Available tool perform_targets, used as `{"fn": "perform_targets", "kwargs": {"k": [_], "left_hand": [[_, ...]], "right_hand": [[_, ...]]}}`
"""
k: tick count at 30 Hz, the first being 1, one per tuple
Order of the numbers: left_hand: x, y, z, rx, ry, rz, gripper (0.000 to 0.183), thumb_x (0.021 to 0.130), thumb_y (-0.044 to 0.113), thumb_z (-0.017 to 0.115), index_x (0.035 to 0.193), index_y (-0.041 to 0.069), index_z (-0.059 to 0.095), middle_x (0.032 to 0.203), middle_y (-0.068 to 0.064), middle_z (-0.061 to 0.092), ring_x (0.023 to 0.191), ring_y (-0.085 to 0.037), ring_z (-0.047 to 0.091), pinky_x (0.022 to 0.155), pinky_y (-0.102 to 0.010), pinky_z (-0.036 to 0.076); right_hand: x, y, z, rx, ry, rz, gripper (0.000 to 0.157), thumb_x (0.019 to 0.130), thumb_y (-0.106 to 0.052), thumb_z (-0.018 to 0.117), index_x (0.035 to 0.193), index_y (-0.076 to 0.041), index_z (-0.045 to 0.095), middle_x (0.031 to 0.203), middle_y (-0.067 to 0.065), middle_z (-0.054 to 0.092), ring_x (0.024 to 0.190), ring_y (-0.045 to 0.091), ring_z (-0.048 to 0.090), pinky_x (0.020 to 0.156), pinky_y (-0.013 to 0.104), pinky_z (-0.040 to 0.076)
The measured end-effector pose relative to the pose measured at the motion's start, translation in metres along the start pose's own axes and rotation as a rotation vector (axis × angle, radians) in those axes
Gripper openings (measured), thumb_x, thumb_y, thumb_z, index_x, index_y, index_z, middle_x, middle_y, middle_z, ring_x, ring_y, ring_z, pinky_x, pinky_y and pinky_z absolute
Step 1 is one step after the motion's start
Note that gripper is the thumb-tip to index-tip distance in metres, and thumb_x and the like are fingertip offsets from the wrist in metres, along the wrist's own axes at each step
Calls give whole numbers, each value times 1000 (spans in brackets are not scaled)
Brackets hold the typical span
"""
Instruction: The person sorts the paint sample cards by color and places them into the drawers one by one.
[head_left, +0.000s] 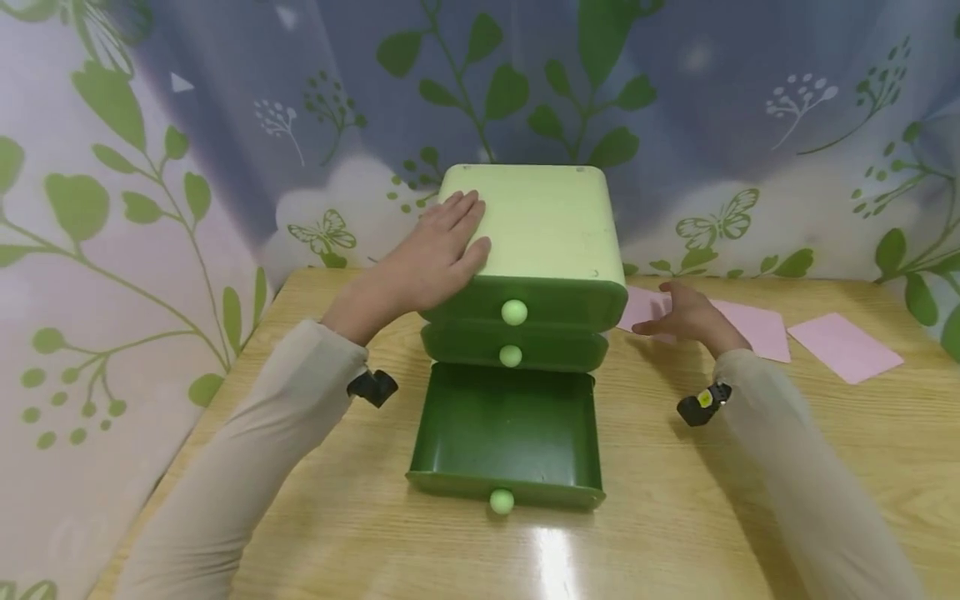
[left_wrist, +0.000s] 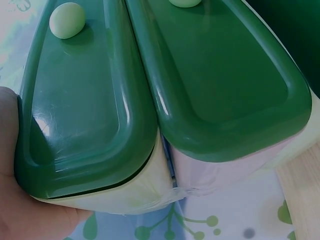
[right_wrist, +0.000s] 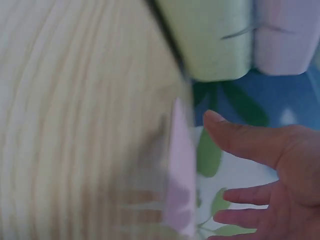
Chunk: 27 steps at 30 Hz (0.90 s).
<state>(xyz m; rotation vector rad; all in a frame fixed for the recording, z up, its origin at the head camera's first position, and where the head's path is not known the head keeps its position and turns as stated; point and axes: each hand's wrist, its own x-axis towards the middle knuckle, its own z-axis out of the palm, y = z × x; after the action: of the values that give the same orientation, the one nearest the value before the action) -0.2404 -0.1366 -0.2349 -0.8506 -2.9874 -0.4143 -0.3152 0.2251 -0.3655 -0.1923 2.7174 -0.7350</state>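
Observation:
A small drawer cabinet [head_left: 551, 221] with a pale green top and dark green drawers stands on the table. Its bottom drawer [head_left: 504, 488] is pulled out, and its bare inside shows; the two drawers above look closed. My left hand [head_left: 433, 260] rests on the top's left edge, fingers fairly straight. Part of that hand [left_wrist: 35, 215] also shows beside the top drawer front [left_wrist: 75, 105] in the left wrist view. To the cabinet's right, my right hand [head_left: 693, 321] reaches over a pink card [head_left: 639, 307]. Its fingers [right_wrist: 250, 145] are spread with nothing between them.
Two more pink cards, one just beyond the right hand [head_left: 753, 329] and another farther right [head_left: 847, 348], lie on the wooden table [head_left: 840, 467]. Behind the table stands a leaf-patterned backdrop [head_left: 705, 133]. A similar patterned wall [head_left: 97, 292] borders its left side.

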Motion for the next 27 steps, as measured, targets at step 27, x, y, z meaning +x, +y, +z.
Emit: {"fn": "perform_targets", "kwargs": {"k": [27], "left_hand": [[-1,1,0,-1,16,6,62,105,34,20,153,-4,9,160,-18,2,148,-28,-4,118,-39,-3]], "right_hand": [[-3,21,4,-148,-18,-9,101,66,-41,88,134,14,37,134,40,30,124,57,23,100,68,29]]}}
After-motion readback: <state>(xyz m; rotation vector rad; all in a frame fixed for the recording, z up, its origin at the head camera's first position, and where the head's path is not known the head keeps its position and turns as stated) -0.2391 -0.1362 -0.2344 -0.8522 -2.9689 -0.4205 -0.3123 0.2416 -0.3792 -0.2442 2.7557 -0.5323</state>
